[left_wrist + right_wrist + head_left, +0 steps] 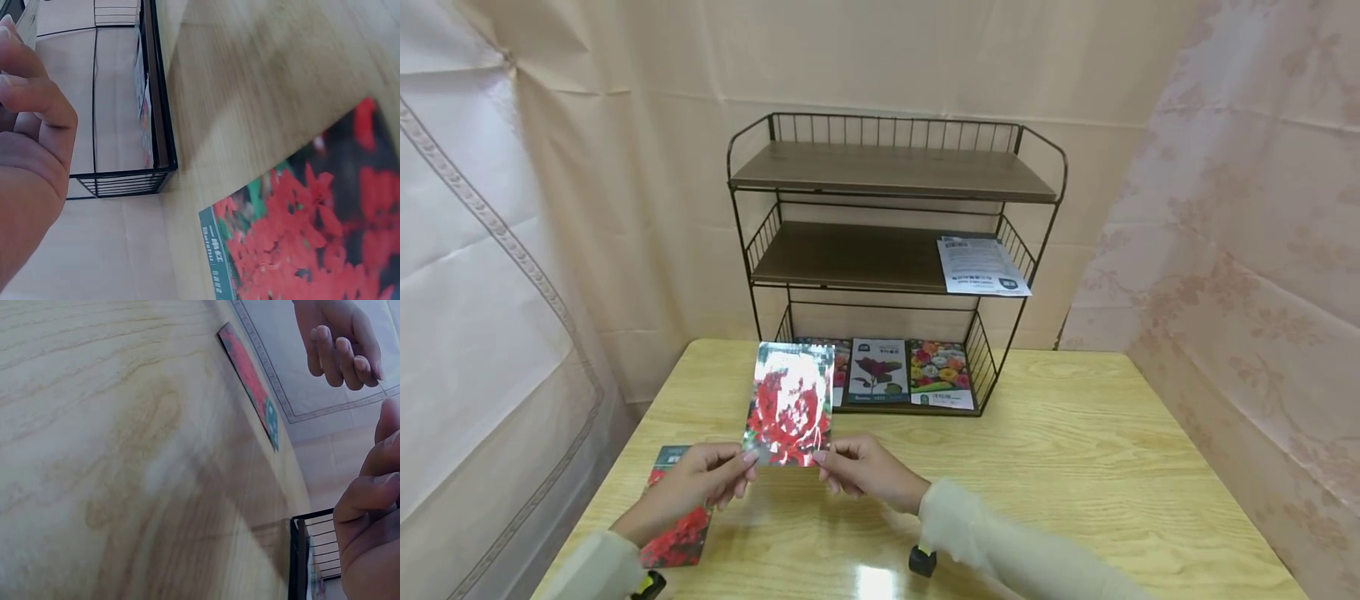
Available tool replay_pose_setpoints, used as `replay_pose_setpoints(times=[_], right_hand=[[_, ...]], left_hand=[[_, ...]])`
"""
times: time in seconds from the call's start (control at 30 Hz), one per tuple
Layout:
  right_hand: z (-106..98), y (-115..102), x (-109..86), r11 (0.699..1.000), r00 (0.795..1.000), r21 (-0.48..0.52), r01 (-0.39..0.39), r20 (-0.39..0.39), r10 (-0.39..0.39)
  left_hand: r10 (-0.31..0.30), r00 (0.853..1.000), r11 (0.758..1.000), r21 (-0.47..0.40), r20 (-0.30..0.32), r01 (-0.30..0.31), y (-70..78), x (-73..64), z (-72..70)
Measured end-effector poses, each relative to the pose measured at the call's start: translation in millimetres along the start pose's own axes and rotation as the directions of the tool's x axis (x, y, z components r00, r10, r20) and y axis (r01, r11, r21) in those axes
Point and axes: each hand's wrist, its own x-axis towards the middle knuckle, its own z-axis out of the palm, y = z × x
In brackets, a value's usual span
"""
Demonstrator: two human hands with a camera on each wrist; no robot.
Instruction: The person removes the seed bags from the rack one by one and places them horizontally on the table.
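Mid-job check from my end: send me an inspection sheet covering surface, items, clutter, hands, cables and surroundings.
Surface: wood-grain table, glare patch near the front.
Job's things: held red-flower packet, upper part washed out by glare; second red-flower packet on the table, partly behind the left forearm.
Rack: three-tier rack; white packet at the middle tier's right end; three packets on the bottom tier, the leftmost partly hidden.
Clutter: small black object beside the right sleeve, too little shown to identify.
Hands: left hand and right hand pinch the held packet's lower corners.
Cables: nothing seen.
Surroundings: beige curtain behind, pale fabric at both sides.
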Motion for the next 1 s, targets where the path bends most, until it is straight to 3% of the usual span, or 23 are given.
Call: replay_pose_setpoints(times=[0.2, 0.6, 1.0], right_hand=[[8.4, 6.9, 1.4, 0.999, 1.000, 0.031, -0.022, -0.017, 0.023], [23.1, 15.9, 3.7, 0.995, 0.996, 0.073, -0.070, -0.057, 0.074], [29.0, 22.3, 5.2, 0.992, 0.993, 0.066, -0.107, -0.042, 0.110]], left_hand=[[-0.056, 0.998, 0.998, -0.014, -0.012, 0.056, -5.8, -5.1, 0.3], [-0.019, 1.000, 1.000, 0.001, -0.007, 0.019, -15.2, -13.0, -0.3], [-0.112, 0.994, 0.993, 0.040, -0.007, 0.113, -26.8, -18.2, -2.2]])
